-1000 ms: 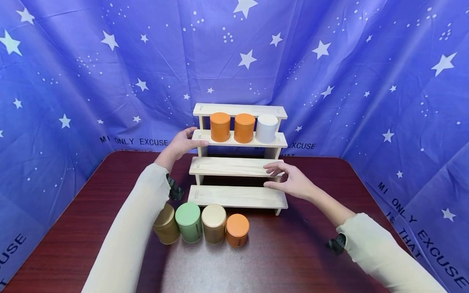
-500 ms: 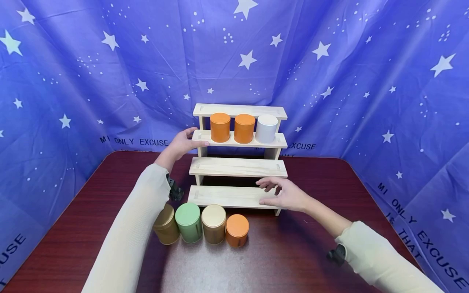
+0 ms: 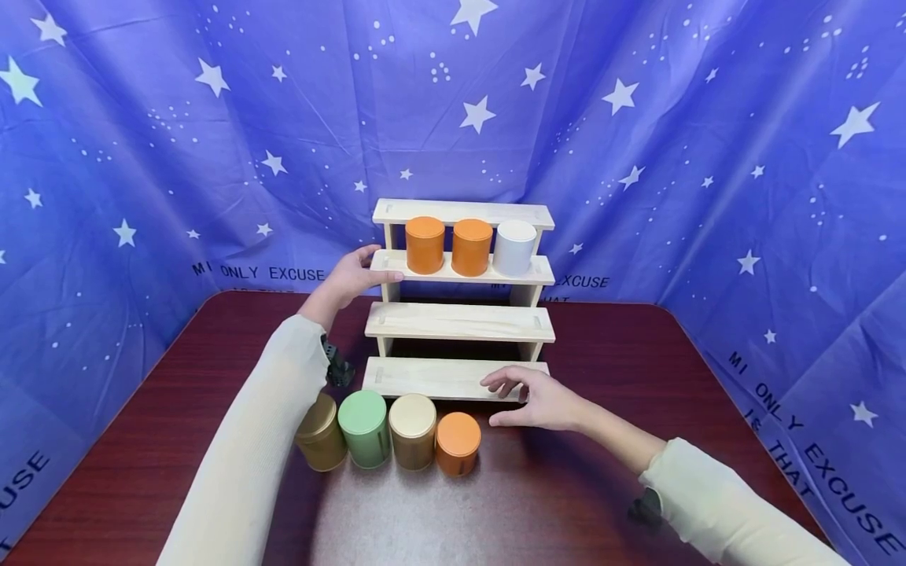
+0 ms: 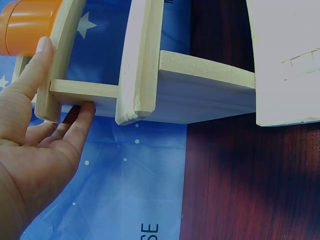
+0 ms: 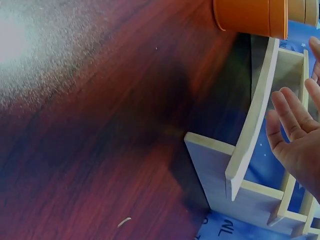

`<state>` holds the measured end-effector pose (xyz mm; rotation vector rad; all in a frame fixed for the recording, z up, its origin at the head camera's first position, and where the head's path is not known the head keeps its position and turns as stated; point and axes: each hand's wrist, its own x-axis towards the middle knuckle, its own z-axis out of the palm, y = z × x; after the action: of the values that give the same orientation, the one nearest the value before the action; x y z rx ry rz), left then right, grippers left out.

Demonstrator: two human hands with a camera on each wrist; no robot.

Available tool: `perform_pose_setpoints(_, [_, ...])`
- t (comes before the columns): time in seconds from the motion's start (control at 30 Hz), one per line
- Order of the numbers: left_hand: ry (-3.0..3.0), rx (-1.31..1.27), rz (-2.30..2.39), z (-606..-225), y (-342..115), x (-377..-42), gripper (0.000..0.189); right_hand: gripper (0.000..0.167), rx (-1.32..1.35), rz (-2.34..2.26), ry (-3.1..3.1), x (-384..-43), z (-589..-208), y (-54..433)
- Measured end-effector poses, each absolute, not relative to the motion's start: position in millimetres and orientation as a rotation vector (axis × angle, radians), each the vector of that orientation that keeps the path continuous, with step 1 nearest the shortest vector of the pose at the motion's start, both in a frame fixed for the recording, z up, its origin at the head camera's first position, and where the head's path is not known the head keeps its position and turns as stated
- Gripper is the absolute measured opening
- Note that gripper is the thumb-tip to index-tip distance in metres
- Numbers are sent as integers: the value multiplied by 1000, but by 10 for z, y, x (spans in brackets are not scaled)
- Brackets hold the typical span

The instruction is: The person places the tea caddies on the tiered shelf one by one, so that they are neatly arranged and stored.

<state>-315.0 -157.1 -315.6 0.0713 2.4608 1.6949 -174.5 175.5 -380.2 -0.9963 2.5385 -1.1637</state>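
A wooden four-step display rack (image 3: pixel 460 321) stands on the table. My left hand (image 3: pixel 351 279) grips the left end of its second step from the top. In the left wrist view, the thumb (image 4: pixel 35 70) lies along that board while the other fingers curl beneath it. Just right of a short orange tin (image 3: pixel 458 445), my right hand (image 3: pixel 543 402) hovers in front of the lowest step, fingers loosely bent with nothing in them. To that tin's left stand a gold-lidded tin (image 3: pixel 414 432), a green tin (image 3: pixel 365 429) and a brown-gold tin (image 3: pixel 322 434), the last partly behind the left sleeve.
Two orange tins (image 3: pixel 425 246) and a white tin (image 3: pixel 514 248) sit on the rack's second step from the top. The dark red table (image 3: pixel 623 346) ends at the back against a blue star-printed curtain (image 3: pixel 453 102).
My right hand has come down and a little leftward, from the second-lowest step toward the short orange tin. The left hand keeps its hold on the rack; the tins have stayed put.
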Motion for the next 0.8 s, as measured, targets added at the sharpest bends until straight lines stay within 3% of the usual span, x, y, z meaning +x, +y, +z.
perform_pose_setpoints(0.53, [2461,89,1704,-3148,-1577,-3124,92,47,-996,-1186,2456,-1584,-3997,1657])
perform_pose_setpoints(0.8, [2465,89,1699,-3127,-1570,-3109,92,57,-956,-1207,2414,-1517,-4123,1599])
